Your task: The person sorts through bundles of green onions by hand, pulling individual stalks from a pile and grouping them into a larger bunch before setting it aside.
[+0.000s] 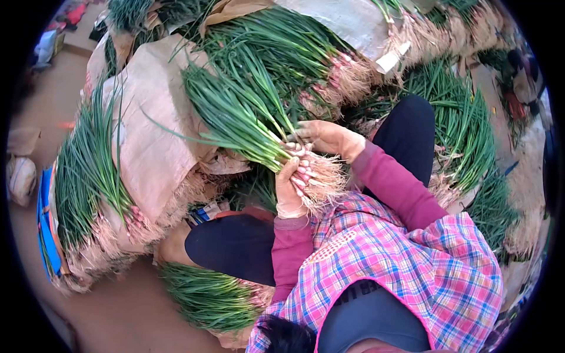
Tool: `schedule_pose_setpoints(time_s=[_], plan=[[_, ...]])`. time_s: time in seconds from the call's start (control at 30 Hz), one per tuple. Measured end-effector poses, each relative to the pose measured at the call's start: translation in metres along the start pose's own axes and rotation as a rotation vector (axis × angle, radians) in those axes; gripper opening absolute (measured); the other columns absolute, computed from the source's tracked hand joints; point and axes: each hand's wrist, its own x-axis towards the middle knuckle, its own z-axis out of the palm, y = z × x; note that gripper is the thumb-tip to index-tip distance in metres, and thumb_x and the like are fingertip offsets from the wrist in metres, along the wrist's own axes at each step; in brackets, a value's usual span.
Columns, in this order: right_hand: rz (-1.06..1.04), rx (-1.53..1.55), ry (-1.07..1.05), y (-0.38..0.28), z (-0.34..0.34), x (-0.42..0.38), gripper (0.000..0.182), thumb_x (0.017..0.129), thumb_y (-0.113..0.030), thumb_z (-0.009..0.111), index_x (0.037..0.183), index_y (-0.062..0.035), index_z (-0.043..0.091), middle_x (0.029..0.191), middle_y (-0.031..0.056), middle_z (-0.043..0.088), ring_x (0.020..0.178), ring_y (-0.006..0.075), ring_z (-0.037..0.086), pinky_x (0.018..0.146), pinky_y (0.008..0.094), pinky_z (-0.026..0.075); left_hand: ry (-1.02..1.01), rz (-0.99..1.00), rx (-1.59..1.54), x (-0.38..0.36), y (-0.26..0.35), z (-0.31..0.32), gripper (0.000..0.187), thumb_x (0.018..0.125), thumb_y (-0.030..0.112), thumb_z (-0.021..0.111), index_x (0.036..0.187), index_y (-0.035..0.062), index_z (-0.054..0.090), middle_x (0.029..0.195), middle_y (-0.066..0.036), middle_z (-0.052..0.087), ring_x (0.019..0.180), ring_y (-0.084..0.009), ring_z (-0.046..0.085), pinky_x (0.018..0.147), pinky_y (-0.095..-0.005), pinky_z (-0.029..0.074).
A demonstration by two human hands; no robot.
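Both of my gloved hands hold one bunch of green onions (235, 117) above my lap. My left hand (289, 191) is closed around the bunch just above its pinkish bulbs and pale roots (322, 176). From the far side, my right hand (329, 139) grips the same bunch at the base of the leaves. The green leaves point up and to the left, away from me. I wear maroon sleeves and a pink plaid apron (406, 259).
Onion bundles lie all around: a large one wrapped in brown paper (150, 135) on the left with a blue strap (44, 217), one on the ground (206, 297) by my knee, and more piled behind and to the right (465, 129). Bare earth floor (118, 320) shows lower left.
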Motion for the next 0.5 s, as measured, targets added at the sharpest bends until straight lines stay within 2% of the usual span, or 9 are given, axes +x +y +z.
schedule_pose_setpoints(time_s=[0.07,0.13,0.2,0.27,0.3,0.33,0.4,0.43,0.5], plan=[[0.066,0.086,0.008,0.000,0.003,0.003,0.027,0.091,-0.009,0.057,0.116,0.0012,0.056,0.102,0.0085,0.065,0.092,0.0153,0.063,0.079,0.0280,0.053,-0.041,-0.039,-0.191,-0.003,-0.001,-0.001,0.029,0.084,0.010,0.062,0.107,-0.0068,0.056,0.073,-0.007,0.059,0.052,-0.0080,0.050,0.044,-0.0150,0.041],[0.065,0.211,-0.159,0.008,0.005,0.006,0.034,0.090,-0.010,0.059,0.122,0.0022,0.053,0.108,0.0122,0.064,0.095,0.0213,0.063,0.078,0.0317,0.055,-0.108,-0.030,-0.263,-0.007,0.003,-0.016,0.028,0.085,0.011,0.062,0.106,-0.0072,0.056,0.073,-0.007,0.059,0.051,-0.0083,0.051,0.041,-0.0144,0.040],[0.013,0.246,-0.040,0.010,0.023,0.004,0.025,0.090,-0.014,0.061,0.110,0.0002,0.059,0.091,0.0083,0.064,0.088,0.0227,0.064,0.082,0.0355,0.054,-0.102,0.001,-0.264,-0.002,0.001,-0.015,0.028,0.085,0.011,0.061,0.106,-0.0074,0.056,0.073,-0.006,0.059,0.051,-0.0087,0.051,0.042,-0.0145,0.041],[0.045,0.415,0.031,0.012,0.031,0.004,0.026,0.091,-0.015,0.059,0.111,0.0006,0.058,0.089,0.0083,0.064,0.089,0.0256,0.065,0.085,0.0352,0.054,-0.097,-0.049,-0.213,-0.003,0.004,-0.018,0.028,0.086,0.011,0.061,0.106,-0.0081,0.055,0.074,-0.006,0.058,0.052,-0.0078,0.050,0.043,-0.0138,0.040],[0.017,0.282,0.062,0.003,0.048,-0.006,0.024,0.092,-0.017,0.058,0.110,0.0000,0.058,0.084,0.0072,0.064,0.080,0.0224,0.065,0.080,0.0340,0.055,-0.084,-0.027,-0.289,-0.007,0.002,-0.010,0.029,0.086,0.010,0.061,0.108,-0.0085,0.053,0.075,-0.007,0.056,0.053,-0.0061,0.048,0.044,-0.0128,0.040],[-0.032,0.060,0.146,0.005,0.039,-0.001,0.021,0.093,-0.018,0.057,0.104,-0.0005,0.060,0.080,0.0061,0.063,0.069,0.0183,0.062,0.067,0.0323,0.054,-0.038,-0.060,-0.289,-0.007,0.004,-0.005,0.031,0.086,0.008,0.061,0.111,-0.0075,0.052,0.076,-0.007,0.055,0.054,-0.0052,0.047,0.045,-0.0124,0.039],[-0.073,-0.029,0.289,0.013,0.025,0.002,0.016,0.093,-0.018,0.058,0.096,-0.0020,0.060,0.074,0.0048,0.060,0.060,0.0147,0.057,0.053,0.0299,0.048,-0.114,-0.048,-0.181,-0.005,0.003,-0.015,0.031,0.087,0.007,0.060,0.111,-0.0112,0.052,0.084,-0.006,0.054,0.060,-0.0025,0.048,0.047,-0.0095,0.039],[-0.073,-0.031,0.302,0.019,0.019,-0.001,0.016,0.093,-0.018,0.058,0.096,-0.0020,0.060,0.074,0.0048,0.060,0.060,0.0147,0.057,0.053,0.0299,0.048,-0.061,-0.018,-0.167,-0.003,-0.006,-0.014,0.032,0.086,0.006,0.060,0.111,-0.0111,0.052,0.083,-0.005,0.054,0.060,-0.0024,0.047,0.046,-0.0095,0.038],[-0.128,-0.031,0.499,0.020,0.022,-0.003,0.015,0.092,-0.017,0.059,0.088,-0.0026,0.059,0.069,0.0027,0.057,0.054,0.0130,0.052,0.047,0.0277,0.043,-0.024,0.009,-0.127,-0.002,-0.007,-0.005,0.028,0.086,0.006,0.059,0.109,-0.0096,0.053,0.081,-0.005,0.053,0.059,-0.0027,0.046,0.044,-0.0100,0.037]])
